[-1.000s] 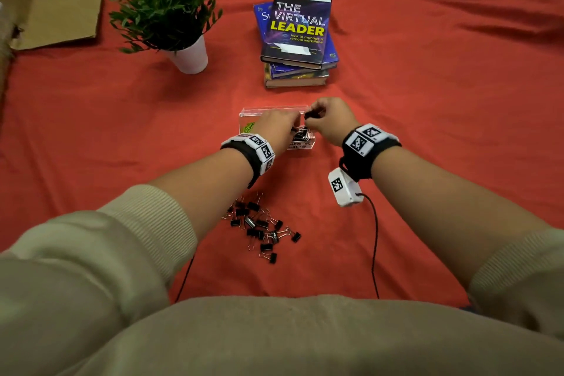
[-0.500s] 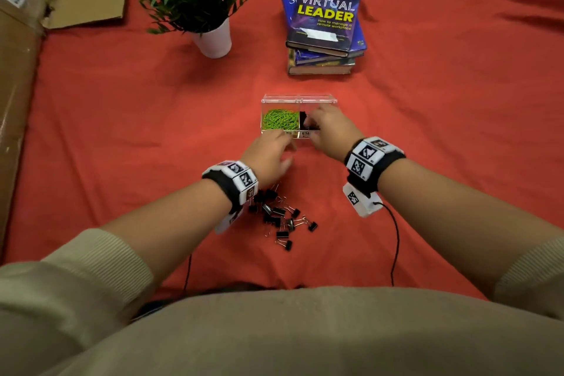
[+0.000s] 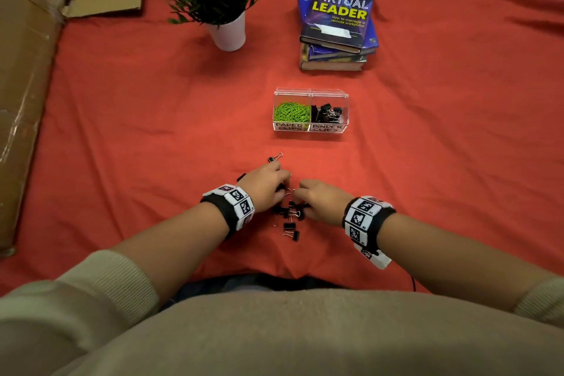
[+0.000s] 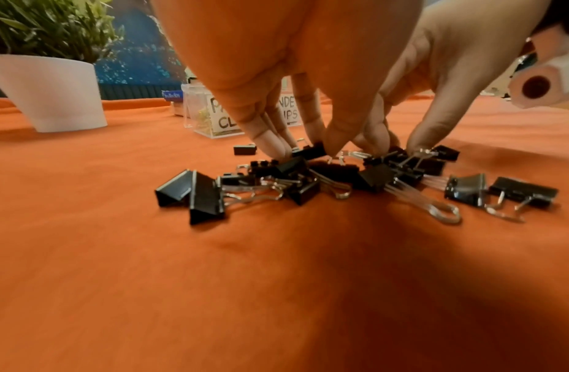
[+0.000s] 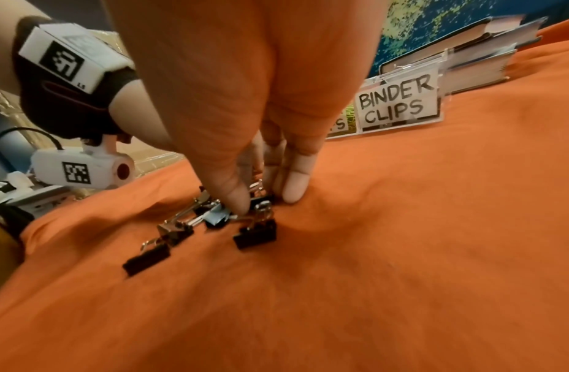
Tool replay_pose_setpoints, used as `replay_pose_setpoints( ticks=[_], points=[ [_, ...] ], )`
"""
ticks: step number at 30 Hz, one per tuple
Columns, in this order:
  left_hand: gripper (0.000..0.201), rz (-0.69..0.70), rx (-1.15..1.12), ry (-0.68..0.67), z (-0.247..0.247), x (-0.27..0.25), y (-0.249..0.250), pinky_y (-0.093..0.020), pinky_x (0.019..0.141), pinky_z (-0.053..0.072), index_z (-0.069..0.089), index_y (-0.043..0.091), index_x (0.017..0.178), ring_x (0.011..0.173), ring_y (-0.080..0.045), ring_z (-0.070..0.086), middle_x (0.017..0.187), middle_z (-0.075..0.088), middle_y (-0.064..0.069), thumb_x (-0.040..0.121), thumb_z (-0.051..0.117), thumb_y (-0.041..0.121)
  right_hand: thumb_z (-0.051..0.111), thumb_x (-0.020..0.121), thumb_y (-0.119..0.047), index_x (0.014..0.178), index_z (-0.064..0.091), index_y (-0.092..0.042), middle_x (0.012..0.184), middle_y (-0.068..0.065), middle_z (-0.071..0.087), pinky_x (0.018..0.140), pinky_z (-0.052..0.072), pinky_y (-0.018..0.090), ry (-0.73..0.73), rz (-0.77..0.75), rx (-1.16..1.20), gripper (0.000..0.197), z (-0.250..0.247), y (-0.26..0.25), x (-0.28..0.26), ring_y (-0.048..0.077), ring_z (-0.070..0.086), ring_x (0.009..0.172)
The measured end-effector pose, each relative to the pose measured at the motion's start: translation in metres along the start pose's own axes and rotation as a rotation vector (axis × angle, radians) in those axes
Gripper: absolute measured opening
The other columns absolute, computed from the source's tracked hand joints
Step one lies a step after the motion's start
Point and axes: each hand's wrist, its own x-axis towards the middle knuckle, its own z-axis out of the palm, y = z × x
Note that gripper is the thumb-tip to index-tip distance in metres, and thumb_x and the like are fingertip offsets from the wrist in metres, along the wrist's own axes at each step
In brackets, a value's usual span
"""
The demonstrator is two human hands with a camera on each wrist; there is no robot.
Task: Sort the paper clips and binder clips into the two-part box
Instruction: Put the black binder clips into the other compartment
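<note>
Both hands down in the heap of binder clips, the box waiting beyond them.

The left hand [image 3: 265,182] and right hand [image 3: 317,198] meet over the pile of black binder clips [image 4: 324,178] on the red cloth [image 3: 427,162], fingers curled down with the tips pressed in among the clips. Whether either grip has closed on a clip I cannot tell; the fingertips hide it. The clips lie jumbled, wire handles pointing every way. One stray clip [image 3: 273,158] lies just past the left fingers. Further off stands the clear two-part box [image 3: 310,130], its long axis running left to right: green paper clips [image 3: 291,113] in the left half, binder clips in the right. Beyond it, a potted plant [image 3: 227,29] and stacked books [image 3: 337,21].
</note>
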Motion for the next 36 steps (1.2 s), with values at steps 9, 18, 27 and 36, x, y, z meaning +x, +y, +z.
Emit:
replay_pose_setpoints(
  ticks=[9, 18, 27, 36],
  points=[
    [0.03, -0.338, -0.218, 0.238, -0.024, -0.021, -0.038, -0.038, 0.085, 0.048, 0.054, 0.017, 0.105, 0.097, -0.023, 0.055, 0.101, 0.061, -0.002, 0.076, 0.062, 0.016, 0.063, 0.074, -0.012, 0.099, 0.055, -0.008, 0.101, 0.012, 0.056, 0.079, 0.045, 0.034, 0.121, 0.18, 0.147, 0.026, -0.012, 0.011, 0.003, 0.03, 0.056, 0.093],
    [0.05, -0.275, -0.176, 0.113, -0.012, -0.034, -0.038, -0.033, 0.099, 0.041, 0.051, 0.011, 0.13, 0.109, -0.024, 0.05, 0.111, 0.054, -0.007, 0.081, 0.059, 0.012, 0.06, 0.079, -0.008, 0.118, 0.055, -0.005, 0.115, 0.012, 0.048, 0.095, 0.042, 0.033, 0.124, 0.173, 0.145, 0.039, -0.017, -0.011, 0.027, 0.024, 0.049, 0.108],
    [0.029, -0.283, -0.094, 0.185, -0.002, -0.034, -0.035, -0.037, 0.099, 0.041, 0.061, 0.015, 0.114, 0.112, -0.024, 0.045, 0.111, 0.049, -0.005, 0.086, 0.059, 0.019, 0.05, 0.083, -0.014, 0.114, 0.056, -0.006, 0.116, 0.013, 0.046, 0.09, 0.043, 0.039, 0.119, 0.17, -0.116, 0.033, -0.003, -0.008, 0.013, 0.029, 0.042, 0.11],
    [0.025, -0.34, -0.078, 0.156, -0.003, -0.035, -0.035, -0.036, 0.094, 0.042, 0.056, 0.017, 0.115, 0.11, -0.026, 0.052, 0.113, 0.052, -0.006, 0.091, 0.058, 0.024, 0.051, 0.086, -0.015, 0.112, 0.059, -0.006, 0.117, 0.013, 0.048, 0.093, 0.041, 0.038, 0.09, 0.143, -0.103, 0.029, -0.002, -0.004, 0.012, 0.03, 0.044, 0.11]
  ],
)
